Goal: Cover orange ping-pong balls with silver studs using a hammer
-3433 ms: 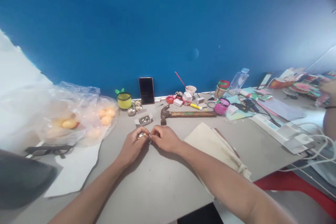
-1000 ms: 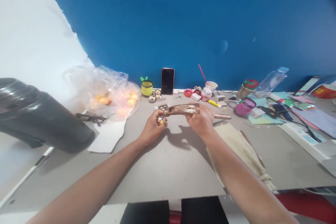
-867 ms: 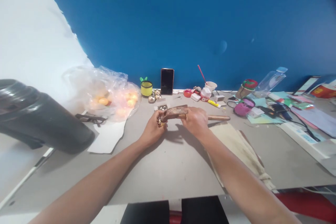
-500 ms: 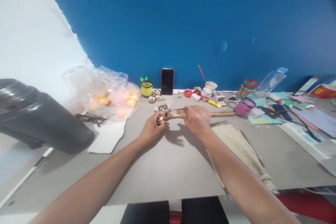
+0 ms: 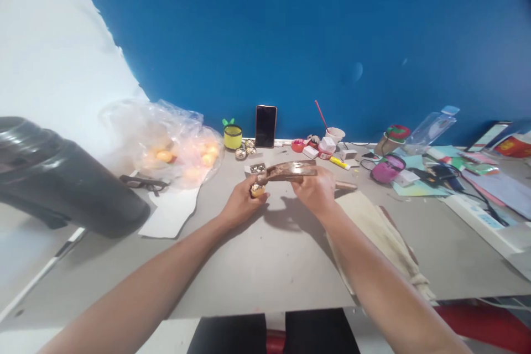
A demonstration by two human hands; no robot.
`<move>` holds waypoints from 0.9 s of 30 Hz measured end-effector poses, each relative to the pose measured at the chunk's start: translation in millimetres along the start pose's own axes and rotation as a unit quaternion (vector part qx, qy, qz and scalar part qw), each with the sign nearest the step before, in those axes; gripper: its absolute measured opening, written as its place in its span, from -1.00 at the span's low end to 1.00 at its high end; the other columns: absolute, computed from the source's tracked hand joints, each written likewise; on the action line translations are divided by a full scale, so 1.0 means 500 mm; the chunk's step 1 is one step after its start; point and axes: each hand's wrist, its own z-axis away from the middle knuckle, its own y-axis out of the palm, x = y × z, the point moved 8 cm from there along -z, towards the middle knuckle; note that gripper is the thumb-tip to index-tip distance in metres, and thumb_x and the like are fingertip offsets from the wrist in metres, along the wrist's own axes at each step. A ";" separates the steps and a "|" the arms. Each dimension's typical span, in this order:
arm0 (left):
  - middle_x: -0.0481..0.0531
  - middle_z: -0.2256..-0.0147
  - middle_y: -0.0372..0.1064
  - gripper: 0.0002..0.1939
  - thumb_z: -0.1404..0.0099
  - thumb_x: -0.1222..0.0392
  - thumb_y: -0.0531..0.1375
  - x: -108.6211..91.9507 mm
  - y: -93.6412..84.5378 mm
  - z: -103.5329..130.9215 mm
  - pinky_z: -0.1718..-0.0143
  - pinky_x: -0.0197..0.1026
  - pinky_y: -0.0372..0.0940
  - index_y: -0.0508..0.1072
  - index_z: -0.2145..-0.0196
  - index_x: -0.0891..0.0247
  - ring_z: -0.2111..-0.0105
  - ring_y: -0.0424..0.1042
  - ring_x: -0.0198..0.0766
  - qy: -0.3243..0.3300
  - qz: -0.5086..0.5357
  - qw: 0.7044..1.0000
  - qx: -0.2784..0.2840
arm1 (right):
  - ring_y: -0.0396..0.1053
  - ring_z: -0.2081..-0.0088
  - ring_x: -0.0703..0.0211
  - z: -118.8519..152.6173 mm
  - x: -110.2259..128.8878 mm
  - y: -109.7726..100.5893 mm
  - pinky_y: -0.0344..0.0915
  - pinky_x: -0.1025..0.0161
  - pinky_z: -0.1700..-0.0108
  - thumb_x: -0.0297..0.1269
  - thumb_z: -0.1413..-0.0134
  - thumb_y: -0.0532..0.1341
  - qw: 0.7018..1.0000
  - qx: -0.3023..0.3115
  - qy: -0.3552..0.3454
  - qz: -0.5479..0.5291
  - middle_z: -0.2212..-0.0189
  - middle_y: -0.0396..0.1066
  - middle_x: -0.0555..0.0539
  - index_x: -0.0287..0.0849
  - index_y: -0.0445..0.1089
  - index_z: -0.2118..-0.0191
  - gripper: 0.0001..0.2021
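Observation:
My left hand (image 5: 244, 199) is closed around a shiny gold ball-shaped piece (image 5: 258, 191), held just above the table. My right hand (image 5: 316, 188) grips a long, worn brown tool (image 5: 290, 170) whose exact kind I cannot make out. Its thick, curved left part meets my left fingertips and the top of the gold piece. A thinner end of the tool (image 5: 347, 185) sticks out to the right, past my right hand. Just behind my left hand stands a small open box (image 5: 257, 168) with shiny metallic pieces inside. More gold balls (image 5: 241, 154) lie behind the box.
A large dark flask (image 5: 70, 182) looms at left, near glasses (image 5: 143, 182) and a plastic bag of orange fruit (image 5: 166, 144). A phone (image 5: 265, 126) leans against the blue wall. A cream cloth (image 5: 373, 238) lies under my right forearm; papers and cables crowd the right side.
The brown tool has turned in my right hand: its thick part now shows in front of my fingers, and less of the thin end sticks out. The gold piece shows more below it.

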 end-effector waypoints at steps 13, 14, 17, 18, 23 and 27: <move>-0.01 0.23 0.40 -0.70 -0.21 0.22 0.16 0.003 0.005 0.002 0.18 -0.16 0.29 0.38 0.08 0.24 0.26 0.38 -0.19 -0.007 0.026 1.000 0.010 | 0.41 0.42 0.06 -0.001 0.016 0.000 0.08 0.18 0.33 -0.28 -0.11 0.22 0.999 0.015 -0.042 -0.003 0.50 0.52 -0.12 -0.16 0.52 0.38 -0.86; 0.01 0.21 0.40 -0.69 -0.21 0.23 0.16 0.001 0.002 0.002 0.17 -0.16 0.29 0.38 0.07 0.24 0.25 0.38 -0.19 -0.003 0.019 1.000 0.005 | 0.41 0.41 0.06 -0.002 0.016 -0.006 0.09 0.18 0.32 -0.28 -0.12 0.21 0.999 0.005 -0.041 -0.002 0.50 0.52 -0.12 -0.16 0.52 0.38 -0.85; 0.06 0.13 0.38 -0.68 -0.22 0.23 0.16 -0.008 -0.004 0.003 0.15 -0.15 0.29 0.39 0.04 0.25 0.22 0.38 -0.18 0.016 0.000 1.000 -0.006 | 0.42 0.37 0.05 -0.003 0.007 -0.020 0.11 0.19 0.28 -0.26 -0.16 0.20 0.999 -0.027 -0.017 0.005 0.48 0.52 -0.15 -0.19 0.54 0.33 -0.82; 0.06 0.12 0.38 -0.67 -0.23 0.23 0.15 -0.010 -0.004 0.003 0.15 -0.15 0.30 0.40 0.03 0.25 0.21 0.38 -0.18 0.020 0.002 1.000 -0.004 | 0.42 0.38 0.05 -0.003 0.007 -0.019 0.11 0.19 0.29 -0.26 -0.15 0.21 1.000 -0.024 -0.015 0.006 0.47 0.53 -0.16 -0.19 0.54 0.32 -0.82; -0.02 0.21 0.44 -0.62 -0.22 0.23 0.18 0.003 -0.008 0.000 0.19 -0.17 0.29 0.40 -0.02 0.21 0.28 0.40 -0.21 -0.010 0.044 0.999 -0.014 | 0.39 0.42 0.07 -0.004 0.009 -0.007 0.06 0.18 0.34 -0.28 -0.14 0.21 0.999 0.004 -0.035 0.016 0.51 0.51 -0.11 -0.15 0.51 0.38 -0.85; -0.08 0.36 0.38 -0.69 -0.21 0.17 0.24 0.019 -0.007 -0.003 0.28 -0.21 0.27 0.42 0.07 0.23 0.39 0.35 -0.27 -0.020 0.083 0.996 -0.023 | 0.42 0.38 0.05 -0.004 0.000 -0.011 0.09 0.19 0.31 -0.25 -0.15 0.22 1.000 -0.022 -0.007 0.019 0.46 0.54 -0.15 -0.18 0.53 0.33 -0.83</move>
